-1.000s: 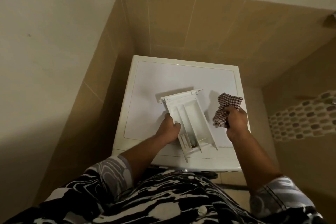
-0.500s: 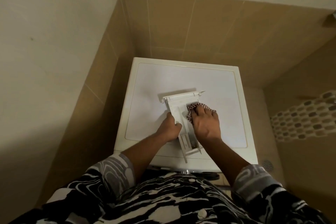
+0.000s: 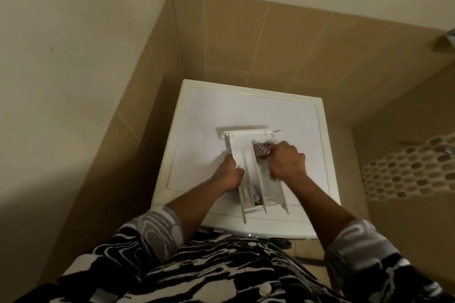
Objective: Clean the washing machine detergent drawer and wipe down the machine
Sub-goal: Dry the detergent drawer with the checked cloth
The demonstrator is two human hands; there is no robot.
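Right hand (image 3: 286, 162), gripping cloth (image 3: 263, 151), slid up the drawer (image 3: 242, 149) (left hand (image 3: 230, 174) clamps its side).

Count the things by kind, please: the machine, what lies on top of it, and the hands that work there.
Washing machine: 1
Detergent drawer: 1, white, lying on the machine's top
Checked cloth: 1, inside the drawer
Hands: 2, the left hand gripping the drawer's side, the right hand holding the cloth
Total: 5
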